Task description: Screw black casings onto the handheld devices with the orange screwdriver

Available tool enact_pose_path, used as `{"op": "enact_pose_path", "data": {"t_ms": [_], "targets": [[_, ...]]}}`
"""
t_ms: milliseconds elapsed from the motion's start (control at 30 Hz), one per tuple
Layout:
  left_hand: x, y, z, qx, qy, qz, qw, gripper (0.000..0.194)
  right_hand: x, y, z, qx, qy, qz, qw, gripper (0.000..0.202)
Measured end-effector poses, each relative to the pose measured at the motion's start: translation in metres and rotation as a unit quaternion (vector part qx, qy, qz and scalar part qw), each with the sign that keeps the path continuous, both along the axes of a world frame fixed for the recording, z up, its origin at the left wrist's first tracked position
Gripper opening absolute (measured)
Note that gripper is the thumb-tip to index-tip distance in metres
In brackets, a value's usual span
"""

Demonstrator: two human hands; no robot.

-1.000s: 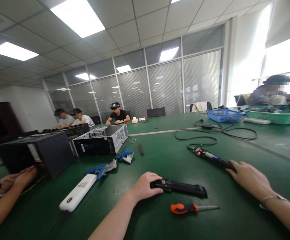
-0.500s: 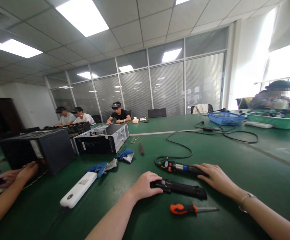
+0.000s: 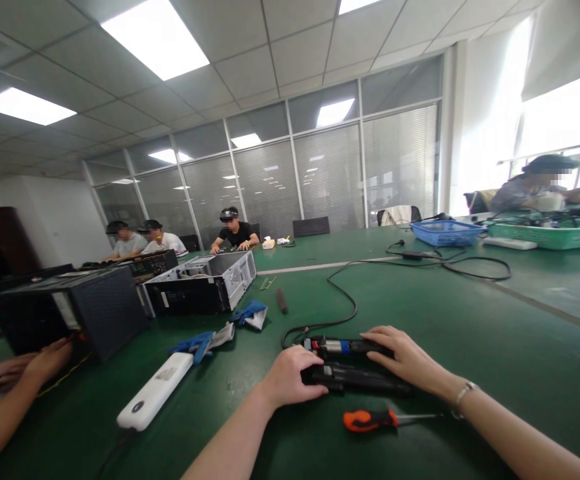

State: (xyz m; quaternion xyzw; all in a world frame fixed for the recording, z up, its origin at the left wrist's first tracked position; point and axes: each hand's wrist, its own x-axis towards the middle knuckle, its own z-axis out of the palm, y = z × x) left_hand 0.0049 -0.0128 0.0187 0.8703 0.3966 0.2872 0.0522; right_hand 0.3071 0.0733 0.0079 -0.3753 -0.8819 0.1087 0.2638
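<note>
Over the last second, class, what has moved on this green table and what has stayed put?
The right hand has dragged the corded tool leftward, up beside the black tool, its cable trailing. The left hand stayed on the black tool; the orange screwdriver and white power strip have not moved.

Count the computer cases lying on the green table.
2 are clear: a black case at the left, beside a co-worker's hand, and an open silver one behind the blue gloves. A third may lie behind them, half hidden.
</note>
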Motion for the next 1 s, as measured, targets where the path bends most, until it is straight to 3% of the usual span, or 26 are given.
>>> {"op": "enact_pose_path", "data": {"t_ms": [133, 233, 400, 533, 667, 1000], "targets": [[0.001, -0.002, 0.004, 0.022, -0.02, 0.013, 0.999, 0.044, 0.009, -0.013, 0.009, -0.003, 0.032, -0.02, 0.999, 0.049], [0.001, -0.003, 0.007, 0.063, -0.037, 0.009, 0.997, 0.044, 0.011, -0.021, 0.011, -0.002, 0.017, 0.01, 1.0, 0.048], [0.0, -0.002, 0.008, 0.126, -0.047, 0.031, 0.99, 0.044, 0.003, -0.023, 0.005, 0.061, 0.0, 0.069, 0.996, 0.042], [0.002, 0.002, 0.007, 0.146, -0.063, 0.051, 0.986, 0.038, -0.002, -0.02, 0.004, 0.111, 0.024, 0.061, 0.992, 0.035], [0.007, 0.006, 0.006, 0.166, -0.084, 0.054, 0.981, 0.034, -0.006, -0.019, 0.003, 0.154, 0.006, 0.045, 0.987, 0.045], [0.007, 0.015, -0.008, 0.09, -0.12, 0.119, 0.982, 0.044, -0.016, -0.005, -0.012, 0.171, 0.001, 0.025, 0.985, 0.039]]}}
